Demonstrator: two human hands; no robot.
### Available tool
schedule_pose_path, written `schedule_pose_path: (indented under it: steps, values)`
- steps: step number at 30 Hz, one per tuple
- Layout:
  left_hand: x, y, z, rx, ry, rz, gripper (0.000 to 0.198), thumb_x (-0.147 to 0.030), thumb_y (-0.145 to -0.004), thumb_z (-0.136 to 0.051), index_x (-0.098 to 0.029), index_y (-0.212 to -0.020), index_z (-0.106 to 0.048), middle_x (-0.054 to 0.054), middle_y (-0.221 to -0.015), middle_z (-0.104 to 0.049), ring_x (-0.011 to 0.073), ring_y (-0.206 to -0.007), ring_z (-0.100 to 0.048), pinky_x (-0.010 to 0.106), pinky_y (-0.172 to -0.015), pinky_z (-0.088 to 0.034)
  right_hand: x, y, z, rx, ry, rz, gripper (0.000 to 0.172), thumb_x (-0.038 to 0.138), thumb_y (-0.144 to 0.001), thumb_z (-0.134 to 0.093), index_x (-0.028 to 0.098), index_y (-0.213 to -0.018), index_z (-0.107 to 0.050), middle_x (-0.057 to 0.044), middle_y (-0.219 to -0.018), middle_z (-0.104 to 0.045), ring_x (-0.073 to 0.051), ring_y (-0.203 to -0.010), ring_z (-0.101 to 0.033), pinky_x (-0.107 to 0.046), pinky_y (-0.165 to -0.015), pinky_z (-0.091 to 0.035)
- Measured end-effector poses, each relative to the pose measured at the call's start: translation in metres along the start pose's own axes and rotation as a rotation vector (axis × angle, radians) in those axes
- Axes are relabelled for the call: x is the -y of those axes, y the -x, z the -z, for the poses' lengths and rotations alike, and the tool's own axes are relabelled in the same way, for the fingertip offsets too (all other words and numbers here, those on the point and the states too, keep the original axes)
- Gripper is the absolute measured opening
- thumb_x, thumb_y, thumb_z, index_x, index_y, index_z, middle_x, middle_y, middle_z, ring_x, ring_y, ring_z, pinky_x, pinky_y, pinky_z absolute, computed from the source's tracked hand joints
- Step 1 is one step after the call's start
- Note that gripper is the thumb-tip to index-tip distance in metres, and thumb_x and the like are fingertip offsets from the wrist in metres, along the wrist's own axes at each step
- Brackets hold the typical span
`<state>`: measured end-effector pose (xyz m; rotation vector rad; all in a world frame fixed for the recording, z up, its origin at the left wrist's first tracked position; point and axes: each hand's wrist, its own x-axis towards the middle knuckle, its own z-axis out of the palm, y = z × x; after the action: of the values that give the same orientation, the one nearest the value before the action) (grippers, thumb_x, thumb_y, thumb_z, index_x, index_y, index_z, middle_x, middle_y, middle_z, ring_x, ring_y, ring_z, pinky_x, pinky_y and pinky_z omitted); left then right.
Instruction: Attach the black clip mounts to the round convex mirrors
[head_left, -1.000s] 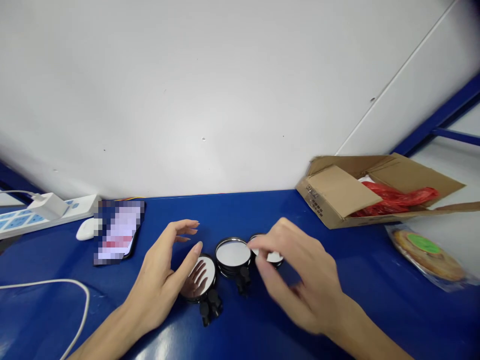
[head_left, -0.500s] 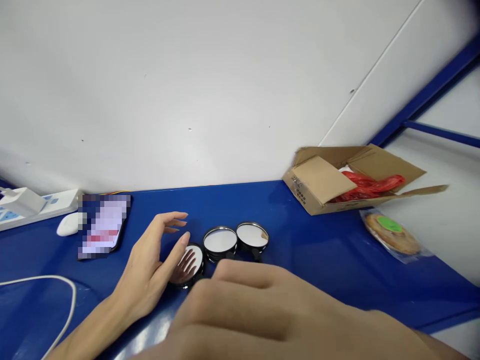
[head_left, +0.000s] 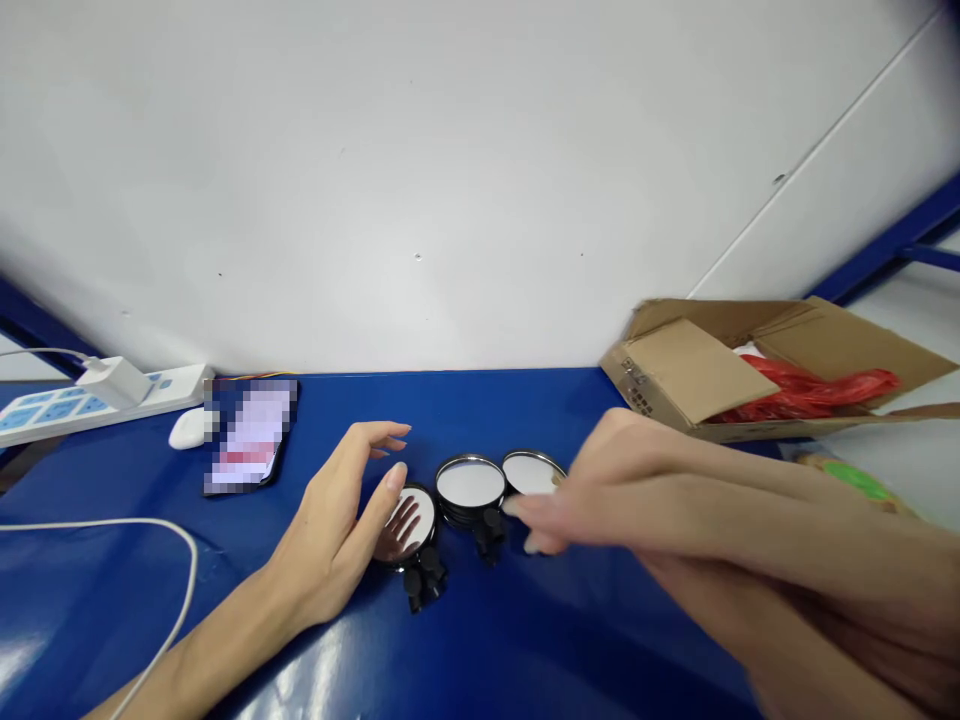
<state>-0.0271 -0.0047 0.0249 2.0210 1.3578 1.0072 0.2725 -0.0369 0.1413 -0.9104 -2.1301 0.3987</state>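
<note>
Three round mirrors with black rims lie side by side on the blue table. My left hand (head_left: 337, 525) rests beside the left mirror (head_left: 409, 525), thumb and fingers apart, holding nothing; its reflection shows in the glass. The middle mirror (head_left: 470, 484) has a black clamp-like mount at its lower edge. Over the lower right part of the right mirror (head_left: 529, 472) is my right hand (head_left: 600, 490), its fingers drawn together at the tips. Whether anything is between those fingertips is hidden. The right mirror's mount is covered by this hand.
A phone (head_left: 255, 430), a white case (head_left: 191, 428) and a power strip (head_left: 176, 385) lie at the left, with a white cable (head_left: 191, 570) nearer. An open cardboard box (head_left: 675, 370) with red plastic (head_left: 810, 390) stands at the right, near a wrapped round item (head_left: 862, 480).
My right hand has moved right and away from the near edge, uncovering the mounts of the left and middle mirrors. The view has turned left. My left hand keeps its pose by the left mirror.
</note>
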Motion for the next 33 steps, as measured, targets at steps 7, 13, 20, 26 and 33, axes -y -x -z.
schedule_pose_path:
  steps: [7, 13, 20, 26, 33]
  values:
    - [0.004, 0.001, 0.003, 0.102, -0.036, 0.042, 0.035, -0.047, -0.123, -0.041, -0.034, -0.152, -0.056, 0.006, -0.148, -0.073, 0.0311, -0.142, -0.066, 0.052, -0.120, -0.050, -0.089, -0.021, -0.030, 0.059, 0.105, -0.141, 0.034, 0.020, -0.112, -0.054, 0.025, -0.123, -0.085, -0.003, -0.101, -0.083, -0.020, -0.087, -0.076, -0.034, -0.079, -0.057]
    - [0.002, -0.002, 0.003, 0.210, -0.116, 0.029, 0.035, -0.048, -0.120, -0.050, -0.033, -0.151, -0.056, 0.007, -0.150, -0.072, 0.0311, -0.137, -0.069, 0.050, -0.114, -0.057, -0.134, -0.002, -0.044, 0.133, 0.087, -0.364, 0.030, 0.033, -0.112, -0.057, 0.029, -0.121, -0.085, 0.000, -0.097, -0.081, -0.018, -0.073, -0.069, -0.033, -0.069, -0.050]
    - [0.000, -0.007, 0.009, 0.326, -0.148, -0.007, 0.035, -0.047, -0.117, -0.059, -0.033, -0.149, -0.058, 0.007, -0.143, -0.070, 0.0299, -0.128, -0.071, 0.047, -0.107, -0.060, -0.129, 0.002, -0.043, 0.254, 0.198, -0.363, 0.026, 0.043, -0.112, -0.060, 0.031, -0.117, -0.083, -0.001, -0.104, -0.077, -0.018, -0.080, -0.070, -0.035, -0.075, -0.051]
    - [-0.001, -0.009, 0.012, 0.353, -0.138, -0.006, 0.030, -0.047, -0.119, -0.054, -0.034, -0.146, -0.059, 0.005, -0.138, -0.069, 0.0283, -0.128, -0.067, 0.047, -0.111, -0.056, -0.130, 0.004, -0.048, 0.264, 0.288, -0.336, 0.024, 0.040, -0.112, -0.059, 0.030, -0.112, -0.081, -0.002, -0.104, -0.073, -0.021, -0.091, -0.072, -0.036, -0.079, -0.052]
    - [-0.001, -0.013, 0.012, 0.417, -0.152, -0.084, 0.032, -0.038, -0.125, -0.036, -0.033, -0.145, -0.061, 0.004, -0.140, -0.070, 0.0273, -0.130, -0.065, 0.055, -0.126, -0.041, -0.130, 0.007, -0.051, 0.266, 0.326, -0.318, 0.024, 0.036, -0.113, -0.058, 0.028, -0.114, -0.081, -0.004, -0.108, -0.072, -0.022, -0.093, -0.072, -0.038, -0.079, -0.054]
